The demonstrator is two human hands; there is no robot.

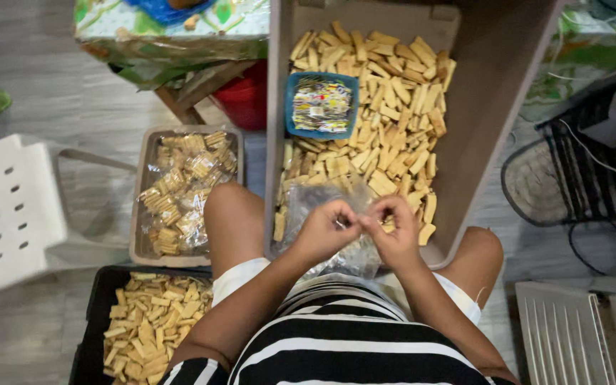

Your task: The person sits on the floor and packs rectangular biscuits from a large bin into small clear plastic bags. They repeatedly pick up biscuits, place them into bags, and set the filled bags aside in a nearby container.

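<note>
My left hand (pixel 324 229) and my right hand (pixel 393 228) meet over my lap, both pinching the top of a clear plastic bag (pixel 347 251) that holds some biscuits. The bag hangs just over the near end of a big beige crate (pixel 490 93) filled with several rectangular tan biscuits (pixel 386 121). Inside the crate a small blue tray (pixel 321 105) holds a heap of small printed slips.
A grey tray (pixel 139 214) of sealed biscuit packets sits left of my knee. A black crate (pixel 98 299) of loose biscuits lies at bottom left. A white plastic chair (pixel 8 207) stands at left, a wire fan guard (pixel 557 178) at right, a patterned table (pixel 172 28) above.
</note>
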